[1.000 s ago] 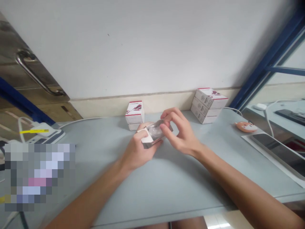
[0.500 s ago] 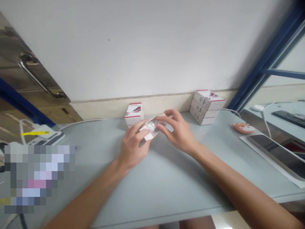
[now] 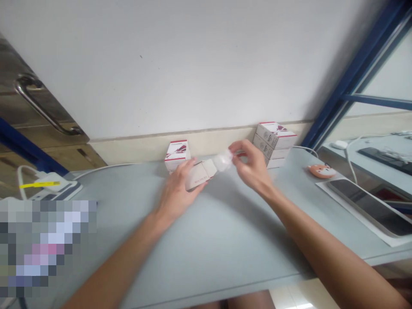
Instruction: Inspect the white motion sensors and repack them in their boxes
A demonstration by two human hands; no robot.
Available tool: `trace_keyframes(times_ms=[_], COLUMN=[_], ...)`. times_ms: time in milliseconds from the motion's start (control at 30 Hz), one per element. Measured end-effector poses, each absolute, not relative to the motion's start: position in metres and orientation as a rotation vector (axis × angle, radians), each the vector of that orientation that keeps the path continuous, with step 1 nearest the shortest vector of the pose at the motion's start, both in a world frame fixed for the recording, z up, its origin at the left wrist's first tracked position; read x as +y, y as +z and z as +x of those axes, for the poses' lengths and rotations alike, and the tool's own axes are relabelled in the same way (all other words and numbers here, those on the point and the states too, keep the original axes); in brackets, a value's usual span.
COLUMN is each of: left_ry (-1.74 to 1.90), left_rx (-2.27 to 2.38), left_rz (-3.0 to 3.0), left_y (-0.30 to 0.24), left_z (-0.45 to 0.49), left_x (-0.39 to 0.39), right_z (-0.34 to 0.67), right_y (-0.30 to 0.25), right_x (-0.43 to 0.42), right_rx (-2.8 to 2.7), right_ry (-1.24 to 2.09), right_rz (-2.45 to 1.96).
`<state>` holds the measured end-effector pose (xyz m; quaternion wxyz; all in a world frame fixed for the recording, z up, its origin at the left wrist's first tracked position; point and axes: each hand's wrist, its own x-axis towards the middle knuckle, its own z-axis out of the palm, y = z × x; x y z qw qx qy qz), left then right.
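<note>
table (image 3: 206,240): grey top, below the carton.
left hand (image 3: 175,193): closed round the carton's near end, fingers along its side.
carton (image 3: 200,175): small white box, held tilted just above the table, open end up and to the right. Judged light, of thin card that would dent under a squeeze; best gripped across the edges.
writing: faint dark print on the carton's side, unreadable.
pouch (image 3: 222,162): clear wrapper partly out of the carton's open end. Judged soft and slippery; contents blurred.
right hand (image 3: 252,165): right of the carton, fingertips pinched on the pouch's far tip.
box (image 3: 177,153): red-and-white, just behind the carton; text too small.
stack (image 3: 273,139): three like boxes, behind and right of the carton.
</note>
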<state>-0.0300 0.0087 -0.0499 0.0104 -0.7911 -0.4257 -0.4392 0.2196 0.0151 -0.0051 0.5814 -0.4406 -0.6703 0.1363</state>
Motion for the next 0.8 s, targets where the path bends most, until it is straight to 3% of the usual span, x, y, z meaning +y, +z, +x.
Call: trace_keyframes(times_ms=[133,433,633,800], left_ry=[-1.492,-1.977,-1.528,-1.298], left_rx=[-1.502,-1.466,-1.882,-1.669], left_rz=[-2.450,-2.645,-2.861,-2.784], left_y=[-0.053,-0.049,-0.050,-0.050], left_z=[-0.034,-0.027,-0.022,-0.022], left_x=[0.015,0.011,0.006,0.001], right_z=[0.246,0.257,0.254,0.255], right_y=[-0.001,-0.001,0.004,0.001], right_x=[0.035,0.044,0.042,0.042], right_rx=[-1.159,-0.407,-0.248,-0.364], right_ry=[0.709,1.123,1.307,1.299], right_rz=[-0.848,-0.835,-0.849,-0.811])
